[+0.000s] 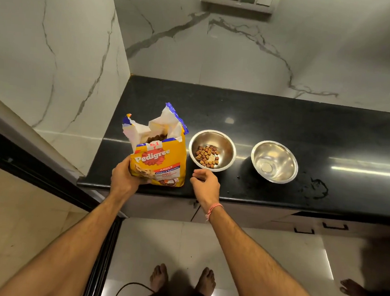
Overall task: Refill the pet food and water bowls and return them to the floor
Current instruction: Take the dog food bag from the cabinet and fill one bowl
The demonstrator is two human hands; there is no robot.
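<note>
while the left hand (126, 177) gripped the lower side of the torn-open pedigree bag (159, 161), fingers wrapped round its front, the bag stood upright on the black counter (261, 120). just right of those fingers the right hand (206, 186) hovered, fingers loosely curled and holding nothing. directly beyond its fingertips sat the steel bowl with kibble (212, 150); further right, apart, sat the second steel bowl (274, 161).
</note>
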